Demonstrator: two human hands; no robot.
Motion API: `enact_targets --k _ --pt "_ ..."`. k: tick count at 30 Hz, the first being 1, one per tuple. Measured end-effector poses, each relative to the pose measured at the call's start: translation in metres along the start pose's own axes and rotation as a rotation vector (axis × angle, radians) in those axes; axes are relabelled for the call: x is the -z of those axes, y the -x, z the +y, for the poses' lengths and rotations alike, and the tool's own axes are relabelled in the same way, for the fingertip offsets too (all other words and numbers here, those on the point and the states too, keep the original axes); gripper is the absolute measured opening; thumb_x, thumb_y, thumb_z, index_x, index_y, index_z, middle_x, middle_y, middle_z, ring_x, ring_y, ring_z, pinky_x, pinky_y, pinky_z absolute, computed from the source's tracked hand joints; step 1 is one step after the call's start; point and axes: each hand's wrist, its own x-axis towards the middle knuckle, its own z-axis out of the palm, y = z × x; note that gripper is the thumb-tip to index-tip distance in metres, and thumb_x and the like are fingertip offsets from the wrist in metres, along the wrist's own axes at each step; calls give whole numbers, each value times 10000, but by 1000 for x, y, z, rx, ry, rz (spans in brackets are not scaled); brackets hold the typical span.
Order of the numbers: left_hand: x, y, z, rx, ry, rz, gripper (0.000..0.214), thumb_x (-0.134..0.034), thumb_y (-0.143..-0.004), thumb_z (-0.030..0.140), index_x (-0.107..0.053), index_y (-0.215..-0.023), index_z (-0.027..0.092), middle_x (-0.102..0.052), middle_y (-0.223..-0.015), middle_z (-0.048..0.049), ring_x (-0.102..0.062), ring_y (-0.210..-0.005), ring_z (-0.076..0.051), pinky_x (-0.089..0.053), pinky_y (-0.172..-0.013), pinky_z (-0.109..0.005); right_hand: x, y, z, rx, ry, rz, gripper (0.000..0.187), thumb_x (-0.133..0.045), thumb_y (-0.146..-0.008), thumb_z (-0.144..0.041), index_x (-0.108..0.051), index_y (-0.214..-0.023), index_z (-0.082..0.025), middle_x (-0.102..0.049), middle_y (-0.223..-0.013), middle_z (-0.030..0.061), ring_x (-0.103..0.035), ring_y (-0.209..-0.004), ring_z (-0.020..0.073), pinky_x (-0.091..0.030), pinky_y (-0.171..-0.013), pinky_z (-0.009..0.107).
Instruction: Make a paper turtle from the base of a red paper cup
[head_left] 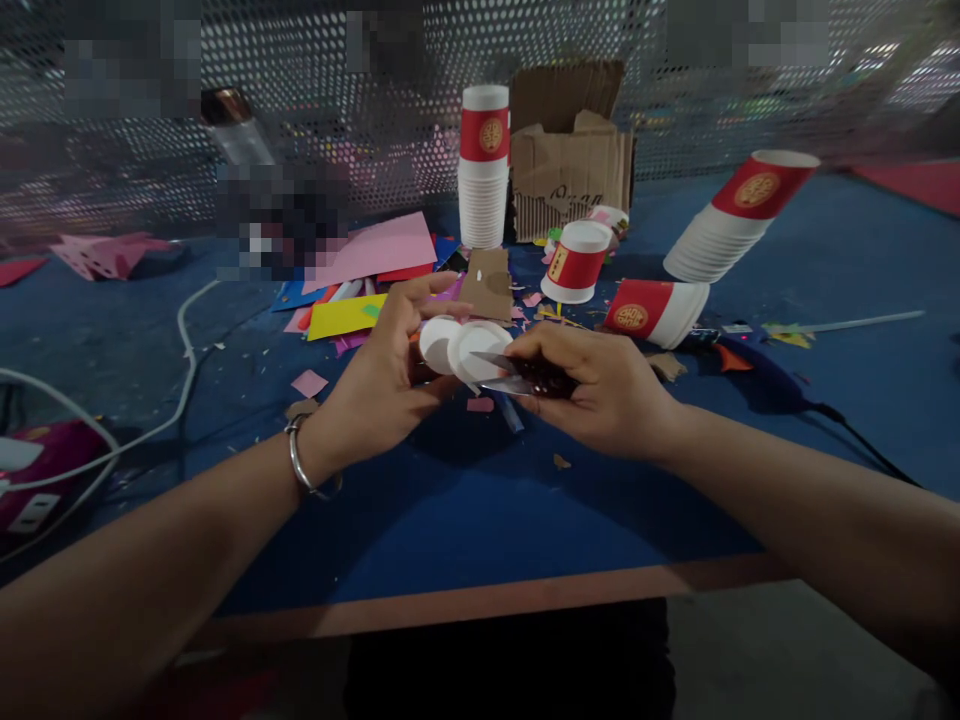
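My left hand (382, 375) is closed round two small white round pieces (459, 345), held side by side above the blue table (465, 520); they look like paper cup bottoms. My right hand (600, 385) grips a pair of scissors (517, 372), whose open blades touch the right white piece. A silver bangle (304, 465) sits on my left wrist.
Red-and-white paper cups: an upright stack (484, 165), a leaning stack (739, 215), a single cup (576, 262) and one lying down (656, 310). Torn cardboard box (574, 155) behind. Coloured paper sheets (367, 270) at centre left, a white cable (184, 350) left, a glue gun (757, 375) right.
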Motion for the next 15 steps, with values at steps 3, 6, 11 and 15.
enact_targets --k 3,6,11,15 --pt "-6 4 5 12 13 -52 845 -942 -731 81 -537 -1441 298 -680 -1482 -113 -717 -1283 -280 -610 -1004 -349 -3 1 1 25 -14 -14 121 -637 -959 -219 -668 -1071 -187 -754 -942 44 -672 -822 164 -491 -739 269" --pt "-9 7 10 48 51 -63 891 -949 -718 85 -525 -1466 318 -696 -1461 -104 -747 -1221 -274 -633 -941 -335 -5 3 2 40 -11 -19 153 -635 -949 -193 -675 -1096 -180 -770 -971 49 -702 -844 168 -513 -760 269" --pt "-11 7 13 34 62 -92 853 -935 -677 32 -571 -1401 298 -717 -1431 -95 -707 -1330 -291 -611 -1035 -353 -6 2 0 25 -14 -33 184 -634 -934 -183 -687 -1110 -184 -777 -977 47 -711 -841 169 -517 -753 271" --pt "-11 8 12 3 32 -113 769 -901 -739 56 -585 -1402 283 -715 -1419 -100 -670 -1402 -307 -568 -1136 -401 -5 2 -3 24 -20 -30 169 -652 -945 -193 -699 -1106 -174 -779 -970 50 -711 -837 165 -514 -748 267"
